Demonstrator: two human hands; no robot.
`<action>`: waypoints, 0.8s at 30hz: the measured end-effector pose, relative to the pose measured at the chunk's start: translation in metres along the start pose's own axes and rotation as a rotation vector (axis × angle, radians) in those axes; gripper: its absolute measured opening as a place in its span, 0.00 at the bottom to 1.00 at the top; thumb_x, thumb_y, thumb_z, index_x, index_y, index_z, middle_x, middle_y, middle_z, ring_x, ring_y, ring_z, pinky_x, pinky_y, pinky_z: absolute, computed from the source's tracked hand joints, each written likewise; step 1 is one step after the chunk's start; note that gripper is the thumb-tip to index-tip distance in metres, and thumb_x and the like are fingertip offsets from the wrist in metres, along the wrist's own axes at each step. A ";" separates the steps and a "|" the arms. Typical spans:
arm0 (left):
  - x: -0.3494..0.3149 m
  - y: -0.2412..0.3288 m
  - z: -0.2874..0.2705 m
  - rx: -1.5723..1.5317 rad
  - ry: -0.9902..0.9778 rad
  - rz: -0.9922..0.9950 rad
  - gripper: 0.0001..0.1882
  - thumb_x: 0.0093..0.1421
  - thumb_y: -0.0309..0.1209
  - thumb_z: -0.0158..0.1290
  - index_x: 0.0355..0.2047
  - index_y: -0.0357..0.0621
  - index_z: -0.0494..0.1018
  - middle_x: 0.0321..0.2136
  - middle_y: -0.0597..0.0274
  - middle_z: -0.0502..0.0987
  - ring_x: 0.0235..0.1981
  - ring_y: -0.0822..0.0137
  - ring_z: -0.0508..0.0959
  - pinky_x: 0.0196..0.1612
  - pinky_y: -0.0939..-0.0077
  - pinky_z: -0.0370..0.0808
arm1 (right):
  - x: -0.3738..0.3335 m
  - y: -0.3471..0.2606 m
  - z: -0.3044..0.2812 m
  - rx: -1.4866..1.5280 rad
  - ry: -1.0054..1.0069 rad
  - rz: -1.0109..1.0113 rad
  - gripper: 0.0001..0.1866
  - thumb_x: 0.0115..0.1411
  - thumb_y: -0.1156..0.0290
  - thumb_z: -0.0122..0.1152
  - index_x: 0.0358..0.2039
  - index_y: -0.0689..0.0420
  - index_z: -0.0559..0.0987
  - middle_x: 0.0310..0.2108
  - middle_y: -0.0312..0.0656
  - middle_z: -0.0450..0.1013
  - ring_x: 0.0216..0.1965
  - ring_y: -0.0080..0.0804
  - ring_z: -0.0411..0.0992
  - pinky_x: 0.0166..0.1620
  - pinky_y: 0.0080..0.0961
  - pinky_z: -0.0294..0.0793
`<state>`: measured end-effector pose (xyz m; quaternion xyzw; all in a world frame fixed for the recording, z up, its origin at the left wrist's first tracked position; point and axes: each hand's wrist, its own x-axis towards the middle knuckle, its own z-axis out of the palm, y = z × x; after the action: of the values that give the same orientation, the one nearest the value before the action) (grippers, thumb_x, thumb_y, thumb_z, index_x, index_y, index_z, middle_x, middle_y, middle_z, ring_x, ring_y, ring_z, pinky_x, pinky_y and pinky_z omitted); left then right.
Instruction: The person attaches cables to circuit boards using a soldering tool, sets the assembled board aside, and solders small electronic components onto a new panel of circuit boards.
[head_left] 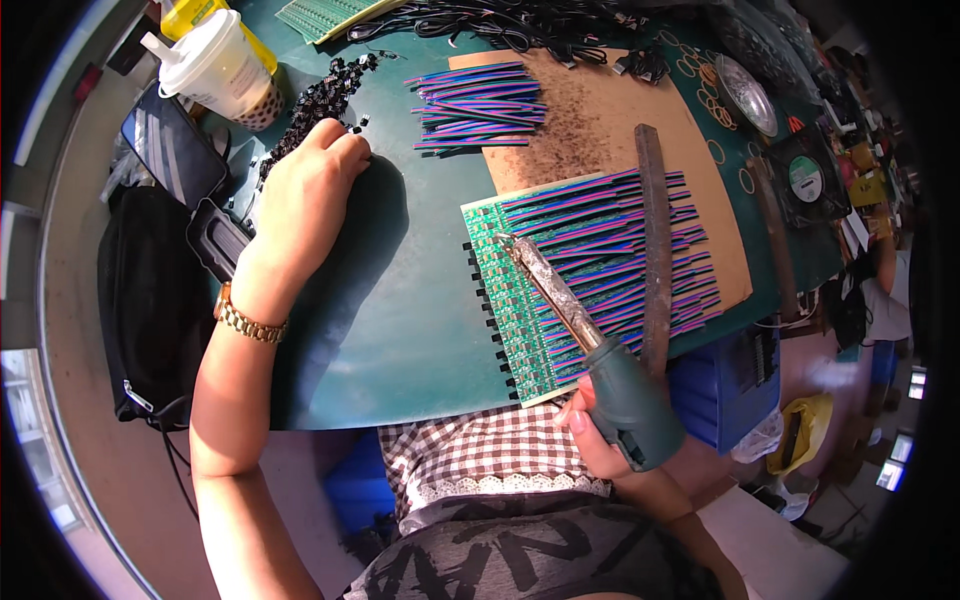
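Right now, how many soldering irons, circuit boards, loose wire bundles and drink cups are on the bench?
Soldering iron: 1
Circuit boards: 2, one under the iron, one at the far edge
Loose wire bundle: 1
Cup: 1
Total: 5

Bright daylight, hard shadow right of left forearm; fisheye bending, dark vignette, edges soft.

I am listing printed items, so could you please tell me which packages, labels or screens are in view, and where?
Drink cup: top left, white, lidded, printed band.
Yellow package: behind the cup, partly hidden.
Phone: left of the mat, dark screen.
Fan: far right, black, round green-white label.
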<state>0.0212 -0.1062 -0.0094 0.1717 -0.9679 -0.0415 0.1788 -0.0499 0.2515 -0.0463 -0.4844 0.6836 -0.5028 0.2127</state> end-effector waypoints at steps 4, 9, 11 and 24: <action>-0.001 0.003 0.004 -0.042 0.024 0.001 0.04 0.55 0.21 0.52 0.31 0.40 0.71 0.32 0.55 0.71 0.32 0.53 0.75 0.36 0.64 0.72 | -0.002 0.003 -0.001 0.084 -0.014 0.038 0.21 0.56 0.83 0.52 0.52 0.63 0.65 0.29 0.43 0.68 0.26 0.28 0.70 0.33 0.28 0.76; 0.000 0.010 0.008 0.175 0.115 0.082 0.08 0.54 0.19 0.50 0.34 0.41 0.67 0.30 0.55 0.70 0.34 0.55 0.72 0.38 0.66 0.66 | 0.003 -0.005 0.001 0.023 -0.021 0.047 0.21 0.57 0.82 0.52 0.52 0.62 0.64 0.28 0.42 0.67 0.25 0.27 0.69 0.33 0.28 0.76; 0.002 0.015 0.006 -0.008 0.118 0.108 0.09 0.54 0.18 0.52 0.35 0.41 0.69 0.30 0.57 0.73 0.34 0.56 0.75 0.43 0.64 0.70 | 0.006 -0.013 0.002 0.045 -0.023 0.077 0.21 0.57 0.81 0.52 0.52 0.62 0.63 0.27 0.42 0.67 0.26 0.27 0.69 0.33 0.28 0.76; -0.014 0.055 0.011 -0.487 0.007 0.165 0.07 0.51 0.25 0.61 0.31 0.49 0.77 0.29 0.69 0.79 0.29 0.66 0.79 0.59 0.49 0.63 | 0.019 -0.023 -0.001 0.314 0.052 0.160 0.13 0.54 0.80 0.54 0.41 0.61 0.68 0.26 0.39 0.68 0.26 0.28 0.69 0.32 0.28 0.72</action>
<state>0.0126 -0.0497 -0.0165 0.0440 -0.9395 -0.2577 0.2212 -0.0486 0.2348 -0.0219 -0.3762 0.6384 -0.5970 0.3074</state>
